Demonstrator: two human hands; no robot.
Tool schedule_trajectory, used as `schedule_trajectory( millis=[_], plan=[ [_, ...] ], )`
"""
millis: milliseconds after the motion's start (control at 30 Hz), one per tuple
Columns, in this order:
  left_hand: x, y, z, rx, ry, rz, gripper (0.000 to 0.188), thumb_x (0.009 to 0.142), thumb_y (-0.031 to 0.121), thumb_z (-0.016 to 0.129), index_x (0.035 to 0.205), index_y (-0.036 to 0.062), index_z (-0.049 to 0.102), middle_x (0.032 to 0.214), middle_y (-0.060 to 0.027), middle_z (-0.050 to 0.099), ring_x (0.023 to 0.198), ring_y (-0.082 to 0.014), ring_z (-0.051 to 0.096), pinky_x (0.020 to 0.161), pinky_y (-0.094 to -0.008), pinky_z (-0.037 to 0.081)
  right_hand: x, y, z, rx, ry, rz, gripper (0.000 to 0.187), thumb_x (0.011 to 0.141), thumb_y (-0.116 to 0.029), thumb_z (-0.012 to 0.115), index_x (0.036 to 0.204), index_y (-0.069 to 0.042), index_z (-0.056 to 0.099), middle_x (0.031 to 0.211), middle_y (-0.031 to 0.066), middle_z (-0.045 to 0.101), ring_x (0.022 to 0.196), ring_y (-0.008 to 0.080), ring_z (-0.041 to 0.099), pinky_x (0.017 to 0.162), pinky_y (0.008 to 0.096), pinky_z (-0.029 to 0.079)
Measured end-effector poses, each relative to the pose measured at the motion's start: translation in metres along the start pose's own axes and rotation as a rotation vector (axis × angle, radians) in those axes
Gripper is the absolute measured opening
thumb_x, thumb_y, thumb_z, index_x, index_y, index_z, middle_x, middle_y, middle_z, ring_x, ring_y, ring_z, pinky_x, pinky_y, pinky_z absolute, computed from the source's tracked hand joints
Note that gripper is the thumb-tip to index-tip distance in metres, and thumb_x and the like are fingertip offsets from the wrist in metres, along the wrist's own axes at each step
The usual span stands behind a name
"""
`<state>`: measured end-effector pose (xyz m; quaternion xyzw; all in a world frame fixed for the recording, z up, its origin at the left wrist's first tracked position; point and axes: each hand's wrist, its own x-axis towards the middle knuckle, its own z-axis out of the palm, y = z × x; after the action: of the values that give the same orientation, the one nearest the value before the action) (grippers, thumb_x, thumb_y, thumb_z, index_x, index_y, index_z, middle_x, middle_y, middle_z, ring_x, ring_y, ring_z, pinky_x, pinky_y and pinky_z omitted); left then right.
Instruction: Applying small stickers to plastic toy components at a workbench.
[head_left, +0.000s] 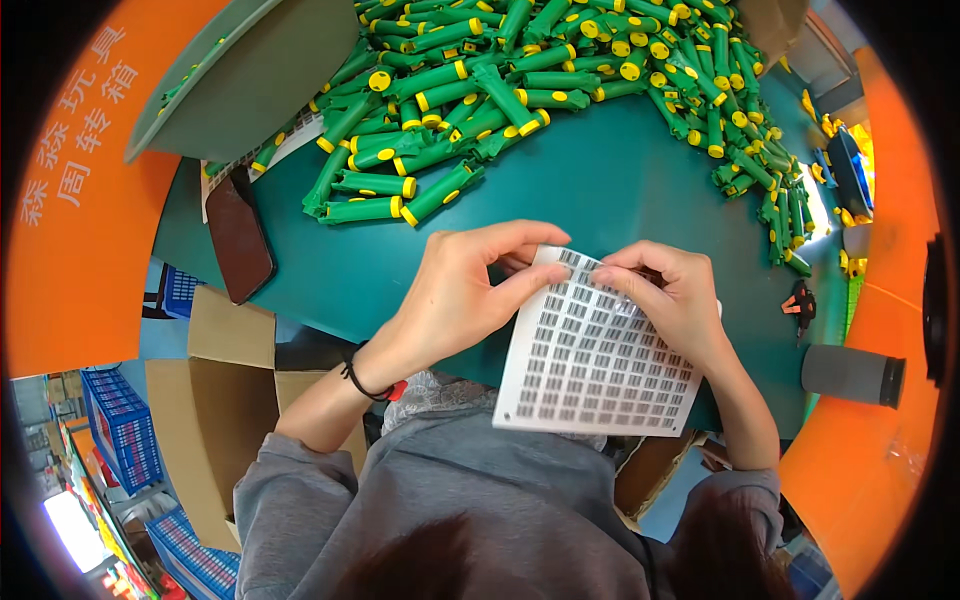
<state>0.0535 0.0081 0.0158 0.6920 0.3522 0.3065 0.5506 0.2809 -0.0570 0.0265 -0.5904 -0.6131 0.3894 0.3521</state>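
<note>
A white sheet of small black-and-white printed labels [600, 370] is tilted in front of my body at the near edge of the green table. My left hand [450, 290] pinches its upper left corner between thumb and fingers. At the upper right part of the sheet, the thumb and fingers of my right hand [670, 295] are closed on its surface; whether a single label is between them I cannot make out. Beyond my hands lies a large heap of green plastic tubes with yellow ends [480, 100], the nearest being a loose green tube [440, 195].
At the left are a grey-green tub [240, 90] and a dark brown phone-shaped thing [240, 245]. A grey cylinder [850, 375] and a small black-and-orange tool [800, 305] lie right. An open cardboard box [195, 430] stands below left, near a blue crate [125, 425].
</note>
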Motion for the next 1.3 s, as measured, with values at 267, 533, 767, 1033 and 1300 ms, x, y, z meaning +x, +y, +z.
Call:
schedule_trajectory(
  millis=[267, 533, 767, 1033, 1300],
  plan=[
    [0.014, -0.010, -0.005, 0.234, -0.014, 0.244, 0.019, 0.084, 0.015, 0.078, 0.097, 0.0026, 0.072, 0.084, -0.0064, 0.069, 0.070, -0.0146, 0.065, 0.062, -0.0279, 0.051, 0.004, -0.003, 0.005, -0.295, 0.110, -0.287, 0.008, 0.088, -0.008, 0.073, 0.093, -0.002, 0.072, 0.087, 0.0017, 0.071, 0.074, 0.0065, 0.063, 0.066, 0.0223, 0.050],
    [0.019, -0.016, -0.002, -0.298, -0.116, -0.096, 0.021, 0.089, 0.007, 0.074, 0.107, -0.0007, 0.068, 0.088, -0.0045, 0.072, 0.080, -0.0066, 0.067, 0.068, -0.0216, 0.053, -0.001, 0.012, -0.017, 0.103, -0.013, 0.237, 0.009, 0.090, -0.010, 0.071, 0.094, -0.002, 0.072, 0.080, 0.0022, 0.069, 0.075, 0.0068, 0.062, 0.065, 0.0211, 0.048],
    [0.014, -0.017, 0.012, -0.072, 0.023, 0.063, 0.021, 0.087, 0.010, 0.075, 0.106, 0.0023, 0.070, 0.091, -0.0084, 0.073, 0.079, -0.0104, 0.069, 0.068, -0.0246, 0.054, 0.004, 0.003, 0.008, -0.259, 0.174, -0.159, 0.010, 0.088, -0.009, 0.072, 0.096, -0.004, 0.074, 0.084, 0.0039, 0.070, 0.083, 0.0161, 0.062, 0.074, 0.0289, 0.048],
    [0.021, -0.017, -0.008, 0.629, 0.124, 0.529, 0.019, 0.075, 0.012, 0.079, 0.093, 0.0084, 0.075, 0.096, -0.0020, 0.070, 0.089, -0.0215, 0.062, 0.076, -0.0330, 0.051, 0.006, 0.009, 0.010, -0.325, 0.144, -0.170, 0.010, 0.088, -0.010, 0.073, 0.094, -0.003, 0.074, 0.081, 0.0059, 0.069, 0.073, 0.0164, 0.057, 0.074, 0.0296, 0.042],
    [0.024, -0.021, -0.014, 0.955, 0.077, 0.892, 0.020, 0.073, 0.012, 0.071, 0.092, 0.0065, 0.066, 0.102, -0.0039, 0.065, 0.096, -0.0218, 0.060, 0.083, -0.0365, 0.049, 0.020, 0.017, 0.013, -0.350, 0.155, -0.221, 0.010, 0.087, -0.009, 0.073, 0.093, -0.002, 0.072, 0.086, 0.0063, 0.068, 0.077, 0.0201, 0.057, 0.076, 0.0313, 0.045]
  ],
)
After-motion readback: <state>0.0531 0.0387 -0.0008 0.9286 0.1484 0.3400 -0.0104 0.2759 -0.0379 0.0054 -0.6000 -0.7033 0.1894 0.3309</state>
